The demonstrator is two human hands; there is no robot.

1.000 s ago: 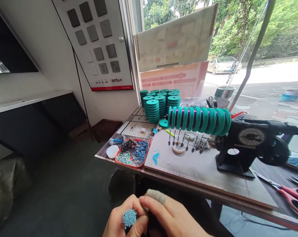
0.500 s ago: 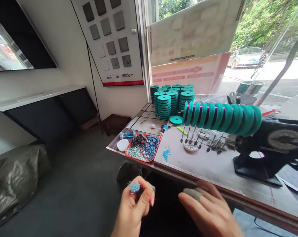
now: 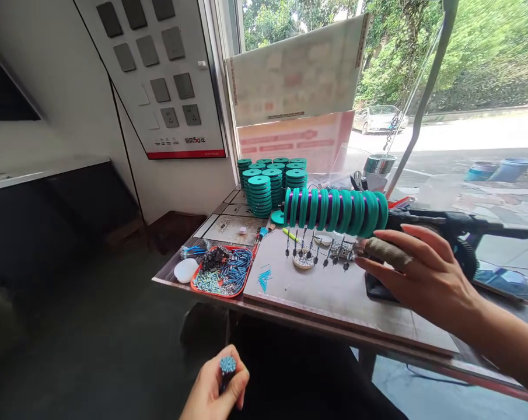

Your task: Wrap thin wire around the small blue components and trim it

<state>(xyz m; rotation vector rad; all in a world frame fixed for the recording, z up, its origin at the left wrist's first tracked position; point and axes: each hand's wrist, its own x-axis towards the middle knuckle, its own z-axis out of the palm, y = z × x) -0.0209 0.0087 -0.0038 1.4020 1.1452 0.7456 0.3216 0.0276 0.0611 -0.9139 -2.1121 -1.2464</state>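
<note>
My left hand (image 3: 217, 382), low in the view, is closed around a bundle of thin blue pieces (image 3: 227, 365), seen end-on. My right hand (image 3: 415, 268) reaches over the table with fingers stretched out and apart; a finger wears a grey-green wrap (image 3: 387, 251). Its fingertips are beside the right end of a row of teal ring-shaped spools (image 3: 334, 210) on the black machine (image 3: 458, 224); I cannot tell whether they touch. Several small dark pieces (image 3: 325, 262) hang on lines below the spools. No held object shows in the right hand.
A red tray (image 3: 222, 291) holds blue, pale green and black small parts, with a white round dish (image 3: 185, 270) beside it. Light blue sticks (image 3: 264, 279) and a bowl of beads (image 3: 303, 262) lie on the board. Stacked teal spools (image 3: 259, 195) stand by the window; a phone-like slab (image 3: 504, 286) lies right.
My right hand has risen from below the table edge to the right end of the spool row. My left hand keeps its bundle, slightly lower. The view has turned right.
</note>
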